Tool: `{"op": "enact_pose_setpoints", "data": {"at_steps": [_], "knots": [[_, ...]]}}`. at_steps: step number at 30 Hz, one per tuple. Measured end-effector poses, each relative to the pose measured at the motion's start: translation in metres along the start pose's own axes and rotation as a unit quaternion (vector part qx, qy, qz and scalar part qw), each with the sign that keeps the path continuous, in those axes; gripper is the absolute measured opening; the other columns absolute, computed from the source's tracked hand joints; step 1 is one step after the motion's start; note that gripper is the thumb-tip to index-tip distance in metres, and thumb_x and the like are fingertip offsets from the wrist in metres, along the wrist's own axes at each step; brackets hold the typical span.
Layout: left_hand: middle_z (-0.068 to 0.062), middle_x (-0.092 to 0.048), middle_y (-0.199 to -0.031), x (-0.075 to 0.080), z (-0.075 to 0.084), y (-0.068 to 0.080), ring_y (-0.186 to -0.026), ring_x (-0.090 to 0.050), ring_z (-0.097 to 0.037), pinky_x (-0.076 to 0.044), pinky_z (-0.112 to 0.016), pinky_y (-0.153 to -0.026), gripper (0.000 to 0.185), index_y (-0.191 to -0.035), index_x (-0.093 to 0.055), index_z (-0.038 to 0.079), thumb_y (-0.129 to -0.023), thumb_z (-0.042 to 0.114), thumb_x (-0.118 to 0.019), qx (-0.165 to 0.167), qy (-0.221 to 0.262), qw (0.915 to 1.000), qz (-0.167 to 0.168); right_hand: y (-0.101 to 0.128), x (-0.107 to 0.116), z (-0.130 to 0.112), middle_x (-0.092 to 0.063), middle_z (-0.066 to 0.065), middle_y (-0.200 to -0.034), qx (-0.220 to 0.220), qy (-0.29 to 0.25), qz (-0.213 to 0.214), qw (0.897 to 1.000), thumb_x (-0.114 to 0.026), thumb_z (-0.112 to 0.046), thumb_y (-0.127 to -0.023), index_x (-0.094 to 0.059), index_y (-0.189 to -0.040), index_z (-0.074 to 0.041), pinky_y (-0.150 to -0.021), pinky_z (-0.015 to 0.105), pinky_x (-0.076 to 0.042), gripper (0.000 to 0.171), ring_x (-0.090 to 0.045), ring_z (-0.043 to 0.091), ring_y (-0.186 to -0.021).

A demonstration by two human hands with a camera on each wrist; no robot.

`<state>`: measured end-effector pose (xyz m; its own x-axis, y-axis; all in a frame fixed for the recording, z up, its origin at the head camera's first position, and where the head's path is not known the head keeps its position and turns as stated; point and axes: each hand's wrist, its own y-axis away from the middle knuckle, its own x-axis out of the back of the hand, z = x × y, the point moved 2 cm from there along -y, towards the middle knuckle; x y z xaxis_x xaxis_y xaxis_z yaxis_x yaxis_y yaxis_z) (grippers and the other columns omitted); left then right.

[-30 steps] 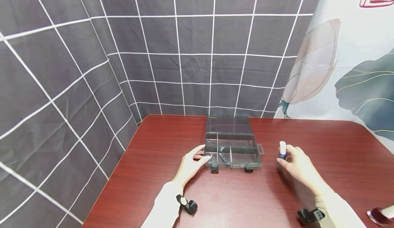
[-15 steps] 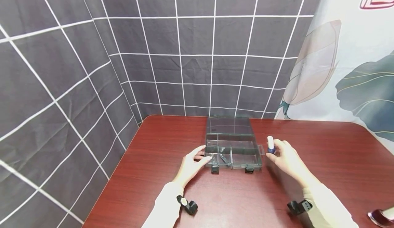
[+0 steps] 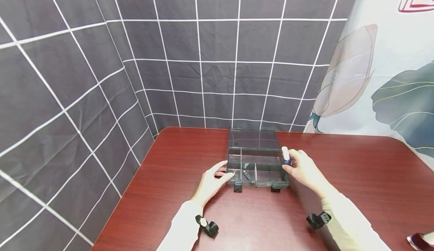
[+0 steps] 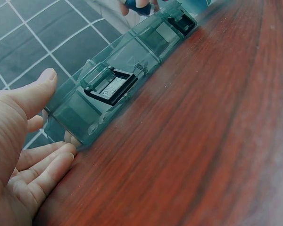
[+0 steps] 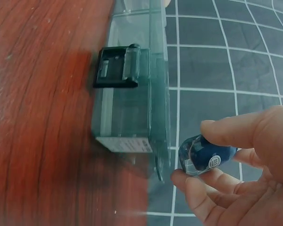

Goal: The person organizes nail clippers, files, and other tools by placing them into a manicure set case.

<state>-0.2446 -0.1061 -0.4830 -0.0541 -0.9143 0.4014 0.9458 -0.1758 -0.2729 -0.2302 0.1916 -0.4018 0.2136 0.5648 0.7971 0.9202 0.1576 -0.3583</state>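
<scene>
The left hand [image 3: 211, 183], thumb and fingers parted, touches the left end of a clear box [image 3: 269, 175], its lid [image 3: 253, 139] open toward the back. A metal piece [image 3: 246, 175] lies in the front middle compartment. The right hand [image 3: 304, 170] pinches a blue bottle [image 3: 286, 156], cap leaning left, beside the box's right rim. Tabletop [image 3: 356, 175] extends rightward; a dark bottle [image 3: 419, 242] occupies its near right part.

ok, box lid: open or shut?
Open: the lid is folded back behind the box, leaving its compartments exposed.
</scene>
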Motion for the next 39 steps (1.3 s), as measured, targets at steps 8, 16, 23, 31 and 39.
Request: {"op": "enact_pose_setpoints", "data": {"at_steps": [8,16,23,31,39], "knots": [[-0.003,-0.065,-0.106,0.001,0.001,0.000,-0.090,-0.062,-0.013,-0.049,-0.030,-0.079,0.055,-0.128,-0.057,0.015,-0.081,0.039,-0.070,0.002,-0.001,1.0000,0.001,-0.010,-0.011,-0.008,-0.049,0.013,-0.083,0.011,-0.024,-0.022,0.999,-0.073,-0.002,-0.074,-0.057,-0.094,-0.004,-0.065,0.041,-0.048,0.026,-0.058,0.025,-0.073],[-0.003,-0.065,-0.106,0.002,0.002,0.001,-0.090,-0.062,-0.013,-0.049,-0.030,-0.079,0.055,-0.129,-0.056,0.015,-0.081,0.039,-0.070,0.003,-0.002,1.0000,0.002,-0.018,-0.021,-0.017,-0.049,0.010,-0.080,0.035,-0.028,-0.026,0.999,-0.075,-0.002,-0.072,-0.058,-0.092,-0.004,-0.061,0.038,-0.045,0.026,-0.053,0.022,-0.070],[-0.005,-0.066,-0.106,0.001,0.003,0.001,-0.090,-0.063,-0.014,-0.049,-0.030,-0.078,0.054,-0.128,-0.057,0.015,-0.081,0.039,-0.070,-0.002,0.001,1.0000,0.002,-0.024,-0.029,-0.024,-0.051,0.008,-0.080,0.040,-0.050,-0.034,0.997,-0.075,-0.001,-0.072,-0.057,-0.096,-0.005,-0.062,0.039,-0.047,0.030,-0.056,0.023,-0.072],[-0.006,-0.065,-0.106,0.001,0.004,0.002,-0.090,-0.063,-0.014,-0.049,-0.029,-0.078,0.054,-0.128,-0.057,0.014,-0.081,0.038,-0.070,0.001,0.004,1.0000,-0.002,-0.031,-0.038,-0.024,-0.052,0.010,-0.082,0.035,-0.053,-0.043,0.997,-0.075,0.000,-0.072,-0.060,-0.100,-0.004,-0.062,0.039,-0.049,0.032,-0.059,0.024,-0.072],[-0.005,-0.066,-0.105,0.001,0.005,0.001,-0.089,-0.062,-0.014,-0.050,-0.031,-0.077,0.054,-0.127,-0.057,0.015,-0.081,0.039,-0.071,-0.003,0.006,1.0000,0.002,-0.040,-0.045,-0.024,-0.052,0.009,-0.083,0.042,-0.039,-0.052,0.997,-0.074,0.000,-0.073,-0.062,-0.105,-0.006,-0.059,0.037,-0.045,0.035,-0.054,0.020,-0.070]]}}
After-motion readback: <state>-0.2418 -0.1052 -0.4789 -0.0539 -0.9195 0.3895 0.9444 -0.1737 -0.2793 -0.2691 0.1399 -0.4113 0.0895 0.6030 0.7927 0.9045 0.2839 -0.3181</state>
